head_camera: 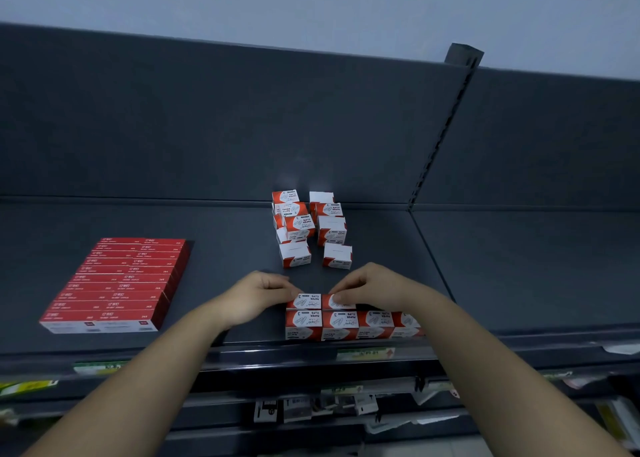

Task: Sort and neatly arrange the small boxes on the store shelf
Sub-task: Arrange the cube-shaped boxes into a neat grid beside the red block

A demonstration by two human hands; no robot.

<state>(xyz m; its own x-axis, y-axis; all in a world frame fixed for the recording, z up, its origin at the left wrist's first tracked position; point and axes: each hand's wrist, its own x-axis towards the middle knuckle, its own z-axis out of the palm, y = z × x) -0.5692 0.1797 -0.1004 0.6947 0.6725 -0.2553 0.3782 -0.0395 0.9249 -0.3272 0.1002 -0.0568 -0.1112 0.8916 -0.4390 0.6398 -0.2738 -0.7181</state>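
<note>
Small red-and-white paper clip boxes lie on a dark grey shelf (221, 318). A neat front row of boxes (353, 325) runs along the shelf's front edge. Behind that row sit two more boxes side by side. My left hand (256, 295) touches the left one (306, 300) with its fingertips. My right hand (374, 285) pinches the right one (337, 302). Further back, a loose pile of the same boxes (308, 226) stands unevenly, some tilted, some showing white sides.
A tidy block of flat red boxes (117, 283) fills the shelf's left part. A slotted upright post (446, 127) divides this bay from the one on the right. Price-label strips (363, 354) and lower shelves with hanging items lie below the front edge.
</note>
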